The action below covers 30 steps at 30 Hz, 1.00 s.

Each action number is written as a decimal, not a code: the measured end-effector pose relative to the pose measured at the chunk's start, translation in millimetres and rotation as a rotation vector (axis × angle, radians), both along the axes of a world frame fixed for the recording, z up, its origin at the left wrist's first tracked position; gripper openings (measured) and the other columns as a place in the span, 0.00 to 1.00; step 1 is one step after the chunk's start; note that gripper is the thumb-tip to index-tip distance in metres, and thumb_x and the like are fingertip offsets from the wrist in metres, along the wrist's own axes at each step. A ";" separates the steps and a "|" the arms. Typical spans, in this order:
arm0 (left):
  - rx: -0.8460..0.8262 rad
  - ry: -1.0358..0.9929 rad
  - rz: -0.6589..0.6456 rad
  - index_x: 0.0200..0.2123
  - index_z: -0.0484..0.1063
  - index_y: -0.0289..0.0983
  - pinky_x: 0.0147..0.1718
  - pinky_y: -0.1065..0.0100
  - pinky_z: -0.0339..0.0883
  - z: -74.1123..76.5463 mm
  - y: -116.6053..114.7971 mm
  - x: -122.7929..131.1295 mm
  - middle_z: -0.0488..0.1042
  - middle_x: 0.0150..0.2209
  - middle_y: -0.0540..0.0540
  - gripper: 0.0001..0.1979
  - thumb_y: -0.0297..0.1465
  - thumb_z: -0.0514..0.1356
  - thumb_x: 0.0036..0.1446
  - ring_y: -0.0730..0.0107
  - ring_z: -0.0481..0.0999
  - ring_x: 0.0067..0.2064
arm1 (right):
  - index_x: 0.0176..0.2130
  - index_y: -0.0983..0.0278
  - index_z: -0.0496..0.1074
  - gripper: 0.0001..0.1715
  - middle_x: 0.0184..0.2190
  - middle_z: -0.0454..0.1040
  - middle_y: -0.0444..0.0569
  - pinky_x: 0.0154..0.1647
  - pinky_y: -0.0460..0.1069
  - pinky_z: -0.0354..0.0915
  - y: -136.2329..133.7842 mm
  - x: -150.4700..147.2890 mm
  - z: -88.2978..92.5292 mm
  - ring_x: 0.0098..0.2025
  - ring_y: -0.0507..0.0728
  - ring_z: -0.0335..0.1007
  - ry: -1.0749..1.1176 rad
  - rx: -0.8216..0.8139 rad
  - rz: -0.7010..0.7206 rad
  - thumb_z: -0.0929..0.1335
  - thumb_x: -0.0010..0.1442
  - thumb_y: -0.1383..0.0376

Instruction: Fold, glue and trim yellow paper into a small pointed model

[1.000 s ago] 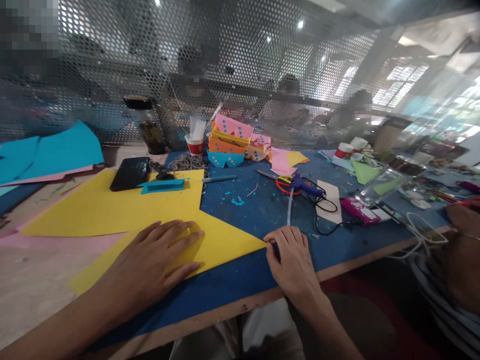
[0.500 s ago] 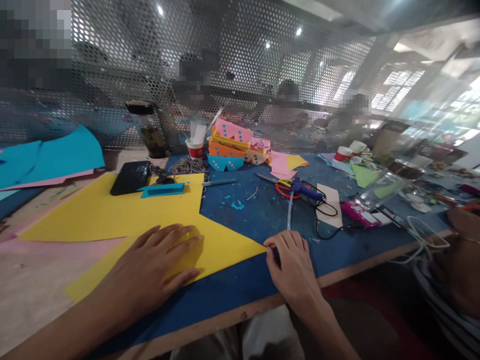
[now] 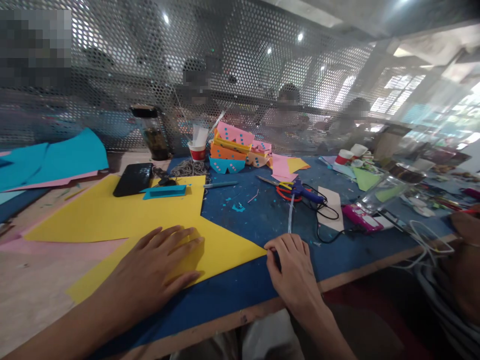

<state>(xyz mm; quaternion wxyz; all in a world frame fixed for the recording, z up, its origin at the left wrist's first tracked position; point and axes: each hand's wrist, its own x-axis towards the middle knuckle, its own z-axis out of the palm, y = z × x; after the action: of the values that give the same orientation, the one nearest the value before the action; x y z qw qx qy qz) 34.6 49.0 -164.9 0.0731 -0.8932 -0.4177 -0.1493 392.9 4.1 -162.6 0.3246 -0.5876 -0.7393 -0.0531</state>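
Observation:
A folded sheet of yellow paper (image 3: 221,245) lies near the table's front edge and narrows to a point on the right. My left hand (image 3: 165,260) rests flat on it with the fingers spread. At the pointed tip, my right hand (image 3: 290,260) has its fingers curled together with the thumb, pinching the corner. Behind it lies another yellow sheet (image 3: 93,215), bearing a black phone (image 3: 133,179) and a small folded blue paper strip (image 3: 165,191). The paper under my left palm is hidden.
Beyond my right hand lie scissors (image 3: 287,189), a blue glue gun (image 3: 307,192) with a black cord and a magenta device (image 3: 362,218). Folded paper pieces (image 3: 230,150), a paper cup (image 3: 197,151) and a dark-lidded jar (image 3: 152,135) stand behind. Another person's arm (image 3: 467,230) is at right.
Both hands stay in nearly the same place on the yellow paper. The view has shifted very slightly, so the things at the back sit a little lower and farther right.

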 end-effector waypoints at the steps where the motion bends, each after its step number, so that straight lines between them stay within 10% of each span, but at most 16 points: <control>1: -0.004 0.007 0.002 0.72 0.74 0.57 0.70 0.35 0.67 -0.4 0.3 -0.3 0.81 0.70 0.45 0.31 0.61 0.55 0.76 0.37 0.79 0.70 | 0.42 0.56 0.74 0.15 0.41 0.80 0.47 0.52 0.59 0.61 0.0 0.0 0.1 0.49 0.64 0.72 0.005 -0.002 0.000 0.68 0.69 0.77; 21: 0.003 -0.012 -0.002 0.73 0.71 0.60 0.70 0.31 0.66 -4.8 3.3 -3.5 0.80 0.72 0.47 0.31 0.62 0.52 0.76 0.35 0.77 0.71 | 0.43 0.57 0.76 0.12 0.43 0.82 0.48 0.54 0.58 0.64 -1.0 -1.1 4.9 0.51 0.64 0.76 -0.040 -0.024 -0.033 0.69 0.73 0.75; 30: -0.047 -0.042 -0.025 0.73 0.72 0.60 0.69 0.33 0.66 3.6 5.2 -2.7 0.80 0.71 0.50 0.30 0.60 0.56 0.75 0.35 0.78 0.69 | 0.58 0.59 0.77 0.15 0.53 0.84 0.54 0.63 0.59 0.72 -17.4 -3.1 11.9 0.58 0.61 0.81 0.124 0.246 -0.003 0.64 0.81 0.71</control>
<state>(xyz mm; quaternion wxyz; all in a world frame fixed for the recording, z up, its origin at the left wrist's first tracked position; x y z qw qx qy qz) 31.8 54.2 -161.3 0.0415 -0.8966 -0.4112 -0.1591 389.8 -13.3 -150.7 0.4392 -0.5468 -0.7047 -0.1073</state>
